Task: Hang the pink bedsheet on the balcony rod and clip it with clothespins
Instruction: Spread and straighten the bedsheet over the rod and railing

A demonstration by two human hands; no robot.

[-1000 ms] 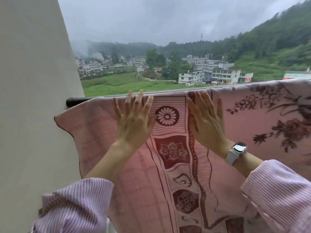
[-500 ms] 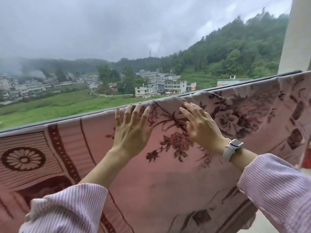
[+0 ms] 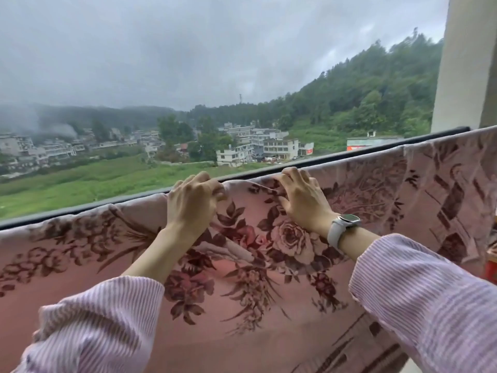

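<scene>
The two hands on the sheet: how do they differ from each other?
The right hand has a pale watch at its wrist; the left hand has a bare wrist. The left hand sits lower along the sloping rod, the right hand higher. What they share: both curl their fingers over the top fold of the pink bedsheet at the rod, and both arms wear striped sleeves.

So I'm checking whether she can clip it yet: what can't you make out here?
- Clothespins: none in the head view.
- Balcony rod under both hands: covered by the pink bedsheet.
- Left hand and right hand fingertips: curled over the sheet's top.
</scene>
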